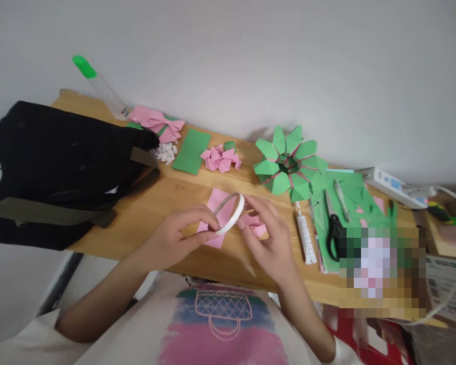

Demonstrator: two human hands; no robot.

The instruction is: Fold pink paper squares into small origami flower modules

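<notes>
My left hand (177, 235) pinches a narrow roll of white tape (232, 219) at its lower left edge, thumb and fingers pressed together. On the roll's right side, my right hand (268, 233) has its thumb and fingers curled at the outer edge. The roll is held tilted above the table, its open middle showing. Beneath it lies a pink paper sheet (215, 242), partly covered by the roll and my left fingers. A few folded pink paper pieces (257, 226) lie behind my right hand, which partly hides them.
A green paper flower ring (289, 165) stands near the wall. Glue (306, 238), black scissors (332, 233) and green sheets (359, 195) lie right. Pink folded pieces (221, 158), a green sheet (192, 151) and white bits (166, 152) are behind. A black bag (61, 162) covers the left.
</notes>
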